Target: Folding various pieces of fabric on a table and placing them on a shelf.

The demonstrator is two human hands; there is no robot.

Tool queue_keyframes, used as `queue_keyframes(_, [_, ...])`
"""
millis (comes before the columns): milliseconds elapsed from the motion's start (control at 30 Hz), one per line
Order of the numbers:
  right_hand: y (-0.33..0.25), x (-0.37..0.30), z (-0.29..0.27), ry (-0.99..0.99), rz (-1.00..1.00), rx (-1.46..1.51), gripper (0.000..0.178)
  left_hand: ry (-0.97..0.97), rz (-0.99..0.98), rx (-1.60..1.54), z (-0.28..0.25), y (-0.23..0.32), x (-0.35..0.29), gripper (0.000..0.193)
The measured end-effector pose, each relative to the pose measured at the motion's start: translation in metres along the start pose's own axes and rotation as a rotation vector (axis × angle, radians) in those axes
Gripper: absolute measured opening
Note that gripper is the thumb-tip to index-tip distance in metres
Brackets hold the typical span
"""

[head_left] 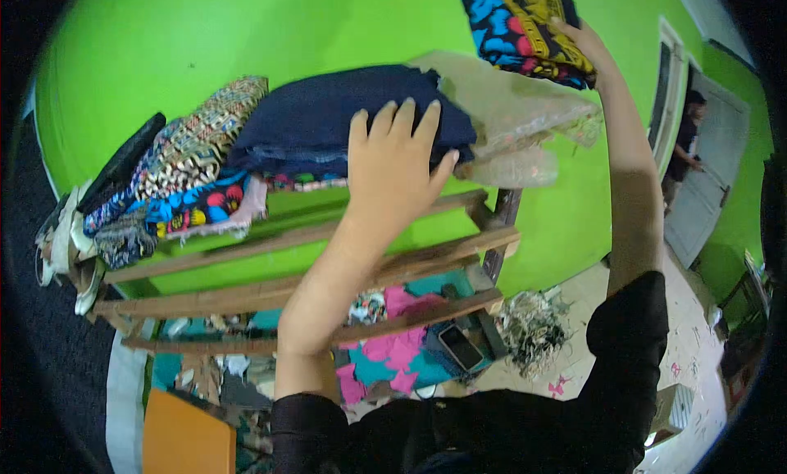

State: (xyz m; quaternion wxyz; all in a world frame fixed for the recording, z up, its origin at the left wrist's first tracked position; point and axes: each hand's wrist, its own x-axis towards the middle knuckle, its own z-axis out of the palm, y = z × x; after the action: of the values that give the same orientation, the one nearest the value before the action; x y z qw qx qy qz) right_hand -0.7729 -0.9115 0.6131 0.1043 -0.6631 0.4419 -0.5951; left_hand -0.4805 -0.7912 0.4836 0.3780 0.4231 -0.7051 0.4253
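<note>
My left hand [393, 158] rests with its fingers spread on the front of a folded navy cloth [307, 109], which lies on top of a wooden rack. Up at the right, my right hand [586, 49] grips the edge of a folded patterned cloth [520, 31] in blue, black, red and yellow, held against or close to the green wall. Its fingers are partly hidden by the fabric. Between the two cloths, a clear plastic sheet or bag [512, 105] covers the rack's right end, with a clear plastic bottle [525, 169] below it.
More folded patterned fabrics [201, 138] are piled on the rack's left part, beside pale straps [70, 236]. Wooden rails [270, 294] run below. A phone [461, 347], pink scraps [393, 351], an orange panel [184, 433] and a scrap heap [533, 326] lie lower. A person [687, 142] stands by the door.
</note>
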Motion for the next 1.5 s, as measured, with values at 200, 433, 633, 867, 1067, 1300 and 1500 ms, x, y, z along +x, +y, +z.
queue_keyframes(200, [0.057,-0.001,0.094,-0.279,0.027,-1.103,0.066,-0.058,0.024,0.082,0.007,0.003,-0.001,0.047])
queue_keyframes(433, [0.035,0.005,0.107,-0.417,-0.175,-0.83,0.054,-0.003,0.03,0.111,0.005,0.008,-0.006,0.048])
queue_keyframes(633, [0.114,0.02,0.144,-0.92,-0.255,-0.11,0.053,0.073,0.019,0.103,0.011,0.021,-0.01,0.047])
queue_keyframes(867, [0.021,-0.069,0.082,0.19,-0.572,0.072,0.037,0.233,-0.304,0.112,-0.046,0.054,-0.137,0.038])
queue_keyframes(1067, [0.058,-0.236,0.125,0.505,-0.756,1.023,0.032,0.259,-0.666,0.313,-0.081,0.095,-0.232,0.036])
queue_keyframes(1300, [-0.003,-0.388,0.216,0.203,-0.495,0.971,0.028,0.165,-0.713,0.586,-0.172,0.126,-0.304,0.034])
queue_keyframes(1500, [-0.083,-0.493,0.255,0.024,-0.422,1.147,0.035,0.205,-0.808,0.912,-0.29,0.146,-0.373,0.026])
